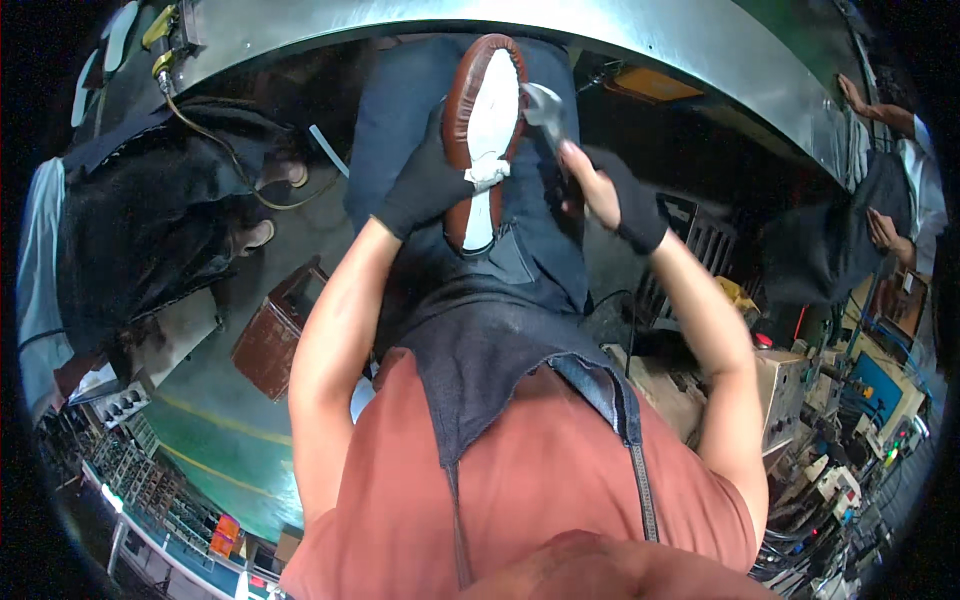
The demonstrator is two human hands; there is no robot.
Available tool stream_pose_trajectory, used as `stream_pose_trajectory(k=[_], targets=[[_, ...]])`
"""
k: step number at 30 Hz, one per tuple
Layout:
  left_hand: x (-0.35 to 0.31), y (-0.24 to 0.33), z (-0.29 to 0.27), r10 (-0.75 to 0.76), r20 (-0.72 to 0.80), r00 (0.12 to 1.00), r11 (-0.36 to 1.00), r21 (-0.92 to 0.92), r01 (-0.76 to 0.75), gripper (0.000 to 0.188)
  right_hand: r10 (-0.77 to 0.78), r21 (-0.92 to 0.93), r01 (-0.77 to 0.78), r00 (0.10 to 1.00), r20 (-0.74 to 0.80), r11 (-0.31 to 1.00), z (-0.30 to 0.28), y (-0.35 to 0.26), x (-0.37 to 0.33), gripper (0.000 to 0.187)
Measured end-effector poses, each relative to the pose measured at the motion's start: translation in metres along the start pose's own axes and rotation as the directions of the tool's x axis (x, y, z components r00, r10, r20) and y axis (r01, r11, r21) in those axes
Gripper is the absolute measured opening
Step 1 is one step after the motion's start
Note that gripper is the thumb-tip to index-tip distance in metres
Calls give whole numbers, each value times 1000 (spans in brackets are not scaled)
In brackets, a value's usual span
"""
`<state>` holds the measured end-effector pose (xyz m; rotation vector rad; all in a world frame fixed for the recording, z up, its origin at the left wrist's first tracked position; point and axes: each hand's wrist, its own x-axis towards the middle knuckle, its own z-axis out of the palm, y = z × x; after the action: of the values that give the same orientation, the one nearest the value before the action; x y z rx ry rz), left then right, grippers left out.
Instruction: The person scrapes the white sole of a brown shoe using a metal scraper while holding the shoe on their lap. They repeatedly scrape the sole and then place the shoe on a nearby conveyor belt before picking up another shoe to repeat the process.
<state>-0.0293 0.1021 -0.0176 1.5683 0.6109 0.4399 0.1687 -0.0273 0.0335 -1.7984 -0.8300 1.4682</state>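
Note:
A brown shoe upper (461, 117) with a white insole showing lies sole up across my lap, its toe pointing away from me. My left hand (424, 188), in a black fingerless glove, wraps round its left side. White wrapping (487, 173) on the thumb presses over the middle of the sole. In my right hand (612, 196), also black-gloved, is a hammer (543, 108). Its metal head is beside the right edge of the shoe's forepart. The right fingers are slightly blurred; whether the hammer head touches the shoe, I cannot tell.
A metal bench edge (640, 32) curves across in front of my knees. A yellow tool (160, 40) with a hose is at its left end. A brown stool-like box (275, 335) stands left of me. Other people are at both sides; machinery (790, 395) is at right.

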Motion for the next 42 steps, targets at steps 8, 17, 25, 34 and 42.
stream_pose_trajectory(k=[8, 17, 25, 34, 42], targets=[[20, 58, 1, -118, -47, 992, 926, -365, 93, 72, 355, 374, -219, 868, -348, 901, 60, 101, -17, 74], [237, 119, -13, 232, -54, 971, 932, -274, -238, 37, 358, 405, -224, 887, -292, 886, 47, 68, 49, 75], [333, 96, -142, 200, -314, 928, 974, -41, -223, 60, 421, 302, -358, 890, -175, 883, 4, 34, 100, 70], [463, 28, -241, -39, -225, 973, 970, -244, -18, 34, 469, 347, -418, 880, -73, 839, -2, 35, 119, 66], [418, 48, -148, 462, -423, 779, 629, 776, 48, 67, 356, 340, -283, 918, -176, 897, 0, 11, 111, 53]])
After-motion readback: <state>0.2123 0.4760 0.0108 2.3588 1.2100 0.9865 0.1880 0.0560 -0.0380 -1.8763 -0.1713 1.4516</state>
